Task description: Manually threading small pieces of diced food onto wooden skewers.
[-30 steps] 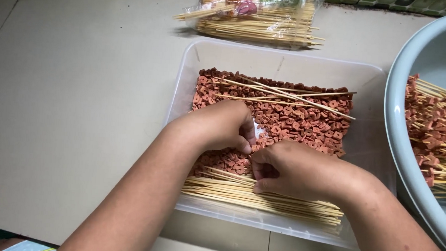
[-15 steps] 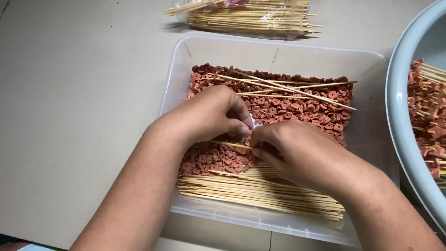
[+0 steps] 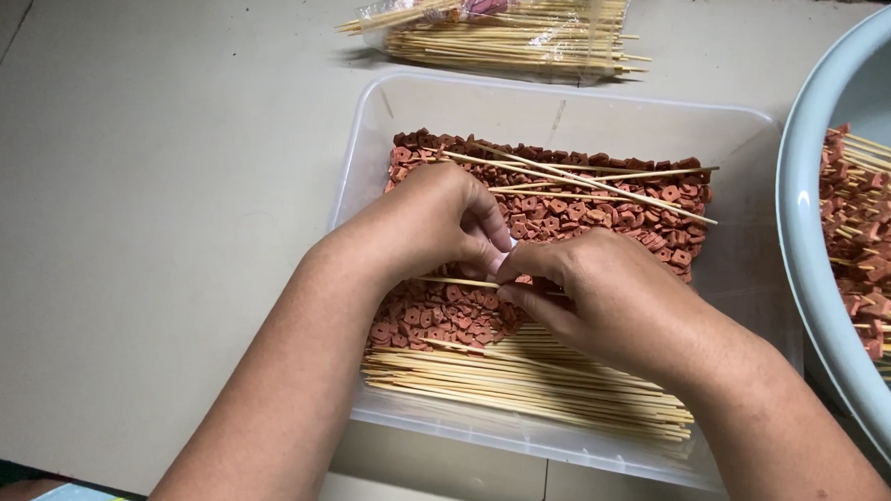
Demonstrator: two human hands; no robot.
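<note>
Fingertips met over the tub (image 3: 572,111): my right hand (image 3: 613,303) pinched a skewer (image 3: 454,281) level above the meat bits (image 3: 567,211), my left hand (image 3: 437,220) clamped on a piece at its tip for threading.

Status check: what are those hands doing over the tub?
Left hand, right hand: both pinch one thin bamboo skewer. Reddish-brown meat pieces below. Nothing in the way.

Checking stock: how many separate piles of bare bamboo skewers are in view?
3: bagged bundle on the table; loose sticks atop the meat pieces; stack along the tub's near wall. Hands may hide others.
</note>
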